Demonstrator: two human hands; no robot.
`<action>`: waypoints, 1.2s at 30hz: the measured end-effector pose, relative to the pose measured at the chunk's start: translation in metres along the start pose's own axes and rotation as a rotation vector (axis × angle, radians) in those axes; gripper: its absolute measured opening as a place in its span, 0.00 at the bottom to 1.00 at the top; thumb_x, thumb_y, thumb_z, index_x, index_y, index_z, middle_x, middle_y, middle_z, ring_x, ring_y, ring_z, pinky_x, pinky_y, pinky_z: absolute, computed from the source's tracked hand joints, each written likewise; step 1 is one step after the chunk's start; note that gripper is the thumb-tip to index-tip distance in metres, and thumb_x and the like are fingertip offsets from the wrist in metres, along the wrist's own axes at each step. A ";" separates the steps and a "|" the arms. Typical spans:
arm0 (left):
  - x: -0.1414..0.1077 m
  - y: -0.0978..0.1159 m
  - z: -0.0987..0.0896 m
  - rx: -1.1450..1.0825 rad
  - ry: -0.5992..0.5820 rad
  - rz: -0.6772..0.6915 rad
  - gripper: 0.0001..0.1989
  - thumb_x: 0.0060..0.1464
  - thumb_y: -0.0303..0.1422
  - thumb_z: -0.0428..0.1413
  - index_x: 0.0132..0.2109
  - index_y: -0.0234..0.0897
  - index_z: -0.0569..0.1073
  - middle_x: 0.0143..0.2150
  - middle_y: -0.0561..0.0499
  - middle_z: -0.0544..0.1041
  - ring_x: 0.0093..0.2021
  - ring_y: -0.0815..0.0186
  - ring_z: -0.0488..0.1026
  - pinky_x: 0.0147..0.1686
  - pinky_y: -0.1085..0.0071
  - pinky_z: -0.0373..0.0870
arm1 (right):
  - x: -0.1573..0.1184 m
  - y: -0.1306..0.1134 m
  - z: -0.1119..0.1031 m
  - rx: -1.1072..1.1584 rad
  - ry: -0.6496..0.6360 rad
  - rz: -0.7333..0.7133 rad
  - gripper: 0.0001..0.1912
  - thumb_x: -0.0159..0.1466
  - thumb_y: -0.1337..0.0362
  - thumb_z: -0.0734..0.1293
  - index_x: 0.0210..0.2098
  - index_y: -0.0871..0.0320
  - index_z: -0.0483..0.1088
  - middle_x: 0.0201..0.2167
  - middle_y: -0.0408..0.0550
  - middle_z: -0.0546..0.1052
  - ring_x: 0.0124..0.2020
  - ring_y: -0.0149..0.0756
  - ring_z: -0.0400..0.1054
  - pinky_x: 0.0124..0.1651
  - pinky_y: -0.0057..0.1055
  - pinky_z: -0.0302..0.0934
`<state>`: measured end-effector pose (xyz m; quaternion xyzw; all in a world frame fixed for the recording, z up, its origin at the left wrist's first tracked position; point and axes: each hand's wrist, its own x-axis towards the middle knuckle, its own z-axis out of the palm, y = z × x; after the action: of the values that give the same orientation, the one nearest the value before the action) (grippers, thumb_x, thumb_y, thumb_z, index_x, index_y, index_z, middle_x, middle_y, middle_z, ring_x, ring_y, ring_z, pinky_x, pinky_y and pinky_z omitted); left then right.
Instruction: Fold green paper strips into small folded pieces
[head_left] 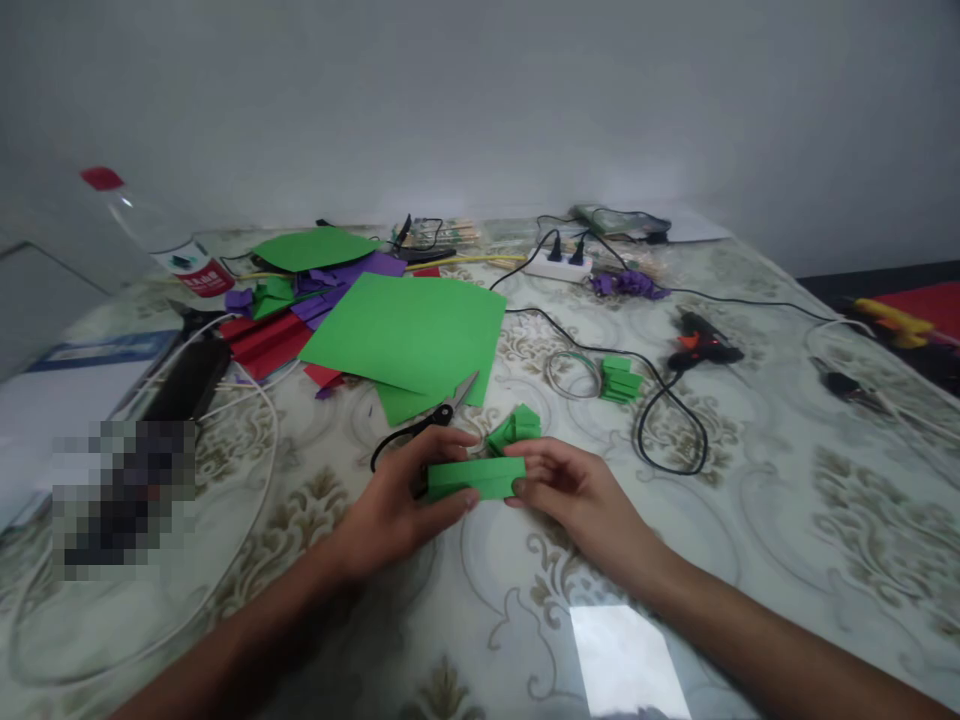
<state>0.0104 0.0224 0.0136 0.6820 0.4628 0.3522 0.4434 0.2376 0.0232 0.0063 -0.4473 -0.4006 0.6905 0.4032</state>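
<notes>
Between my two hands is a folded strip of green paper (477, 478), with a crease running along its length. My left hand (409, 495) grips its left end, thumb in front and fingers behind. At the right end, my right hand (562, 485) pinches it between thumb and fingers. Just behind the strip lies a small folded green paper piece (517, 428). Scissors (444, 412) with black handles rest beyond my left hand, their blades partly open over the edge of green paper sheets (409, 330).
At back left are red paper (274, 345), purple paper (337, 285) and a tilted bottle (180, 245). A power strip (559, 264), a black glue gun (705, 345) with its looped cord, and another green folded piece (620, 380) lie to the right. A white cable (274, 430) curves at left.
</notes>
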 end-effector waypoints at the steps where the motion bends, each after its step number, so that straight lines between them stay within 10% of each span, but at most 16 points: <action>1: -0.001 0.000 0.000 -0.005 0.005 0.006 0.18 0.59 0.32 0.64 0.56 0.42 0.73 0.48 0.48 0.80 0.50 0.59 0.79 0.47 0.67 0.77 | 0.001 0.000 0.000 -0.009 -0.004 0.000 0.16 0.54 0.65 0.79 0.42 0.56 0.79 0.28 0.38 0.80 0.31 0.29 0.75 0.42 0.29 0.73; 17: -0.009 -0.004 0.006 0.223 0.018 0.260 0.17 0.60 0.24 0.61 0.54 0.44 0.74 0.48 0.53 0.82 0.47 0.65 0.81 0.49 0.72 0.76 | 0.000 0.006 -0.004 -0.093 0.004 -0.019 0.16 0.57 0.60 0.80 0.44 0.57 0.80 0.27 0.39 0.80 0.30 0.30 0.77 0.37 0.28 0.71; 36: -0.012 -0.005 0.008 0.223 -0.010 0.226 0.16 0.64 0.22 0.57 0.54 0.45 0.73 0.46 0.55 0.80 0.44 0.66 0.79 0.45 0.72 0.73 | 0.000 0.012 -0.006 -0.105 -0.005 -0.056 0.15 0.58 0.64 0.79 0.45 0.54 0.80 0.32 0.42 0.82 0.34 0.32 0.77 0.41 0.29 0.70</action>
<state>0.0125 0.0097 0.0054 0.7764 0.4170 0.3431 0.3248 0.2406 0.0201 -0.0060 -0.4548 -0.4496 0.6581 0.3974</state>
